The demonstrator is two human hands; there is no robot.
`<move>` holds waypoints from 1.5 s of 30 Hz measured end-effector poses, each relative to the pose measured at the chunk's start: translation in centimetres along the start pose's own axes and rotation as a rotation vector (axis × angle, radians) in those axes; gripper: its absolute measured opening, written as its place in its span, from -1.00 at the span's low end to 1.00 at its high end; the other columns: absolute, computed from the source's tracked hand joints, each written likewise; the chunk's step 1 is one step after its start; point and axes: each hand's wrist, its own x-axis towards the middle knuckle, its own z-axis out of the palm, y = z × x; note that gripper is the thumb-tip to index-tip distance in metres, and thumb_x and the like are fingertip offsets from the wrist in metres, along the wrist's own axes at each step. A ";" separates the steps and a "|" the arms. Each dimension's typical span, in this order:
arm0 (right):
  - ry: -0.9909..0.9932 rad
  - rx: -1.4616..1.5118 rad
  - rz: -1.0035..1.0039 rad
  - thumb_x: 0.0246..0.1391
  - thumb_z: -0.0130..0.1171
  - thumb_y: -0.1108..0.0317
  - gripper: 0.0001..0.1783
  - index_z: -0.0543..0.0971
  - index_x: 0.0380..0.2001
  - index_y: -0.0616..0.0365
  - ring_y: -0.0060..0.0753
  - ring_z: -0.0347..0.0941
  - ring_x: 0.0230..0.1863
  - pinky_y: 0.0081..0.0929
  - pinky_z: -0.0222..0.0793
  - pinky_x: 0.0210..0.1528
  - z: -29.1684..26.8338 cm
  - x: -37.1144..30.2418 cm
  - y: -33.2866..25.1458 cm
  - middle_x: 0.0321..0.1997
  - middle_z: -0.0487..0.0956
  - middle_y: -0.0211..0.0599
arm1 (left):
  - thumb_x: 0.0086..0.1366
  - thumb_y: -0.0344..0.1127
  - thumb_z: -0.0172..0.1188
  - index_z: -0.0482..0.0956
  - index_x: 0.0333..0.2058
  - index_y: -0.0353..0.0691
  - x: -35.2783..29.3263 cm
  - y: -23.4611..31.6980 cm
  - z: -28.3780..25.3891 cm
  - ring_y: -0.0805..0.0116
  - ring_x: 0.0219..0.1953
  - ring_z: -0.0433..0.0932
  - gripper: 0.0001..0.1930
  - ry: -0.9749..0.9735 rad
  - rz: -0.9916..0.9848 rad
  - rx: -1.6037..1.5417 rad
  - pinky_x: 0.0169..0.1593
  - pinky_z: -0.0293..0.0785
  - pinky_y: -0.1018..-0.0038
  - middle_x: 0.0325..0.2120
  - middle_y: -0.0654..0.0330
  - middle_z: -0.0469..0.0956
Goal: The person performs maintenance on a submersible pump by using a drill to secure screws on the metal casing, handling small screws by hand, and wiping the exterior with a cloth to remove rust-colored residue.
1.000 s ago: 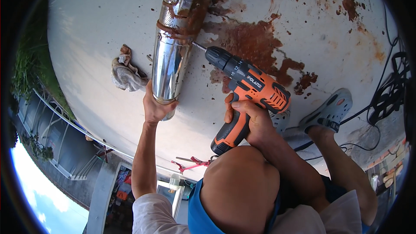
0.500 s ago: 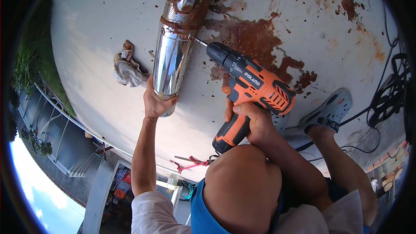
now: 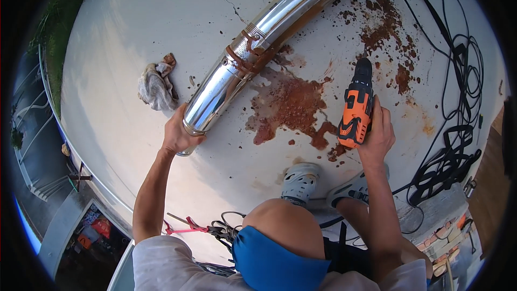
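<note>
The left arm reaches forward, its left hand (image 3: 180, 133) curled around the near end of the shiny metal tube (image 3: 226, 78), thumb across the rim. Well right of the tube, the right hand (image 3: 378, 136) lies along the side of the orange drill (image 3: 354, 116), fingers extended and partly hidden; how tightly they close, I cannot tell. Left of the tube lies a crumpled rag (image 3: 158, 83).

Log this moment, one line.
left hand: grips metal tube | right hand: holds orange drill, clear of tube | rag: beside tube
</note>
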 end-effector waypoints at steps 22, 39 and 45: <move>-0.633 -0.011 -0.316 -0.16 0.31 0.62 -0.23 0.44 0.23 0.16 0.03 0.35 0.17 -0.18 0.33 0.19 -3.0 5.6 6.9 0.13 0.43 -0.14 | -0.35 0.00 0.54 0.31 0.24 -0.23 -0.8 -0.1 0.0 -0.09 0.04 0.57 0.08 0.038 0.027 0.005 0.18 0.49 0.23 0.00 -0.07 0.56; -0.713 0.912 0.409 0.27 0.27 0.35 -0.79 0.63 -0.29 0.35 -0.59 0.59 -0.46 -0.56 0.48 -0.40 11.9 6.5 -16.0 -0.44 0.67 -0.29 | -0.35 -0.06 0.54 0.34 0.20 -0.24 0.2 0.7 -0.1 -0.11 0.04 0.56 0.03 0.038 0.057 -0.049 0.14 0.51 0.19 -0.01 -0.09 0.56; -0.714 0.927 0.323 0.24 0.29 0.38 -0.81 0.68 -0.25 0.34 -0.62 0.52 -0.44 -0.59 0.44 -0.35 7.6 8.5 -14.7 -0.40 0.67 -0.33 | -0.33 -0.04 0.53 0.37 0.15 -0.24 -0.4 1.3 -0.3 -0.07 -0.04 0.58 -0.03 0.078 0.056 -0.023 0.05 0.55 0.19 -0.10 -0.04 0.57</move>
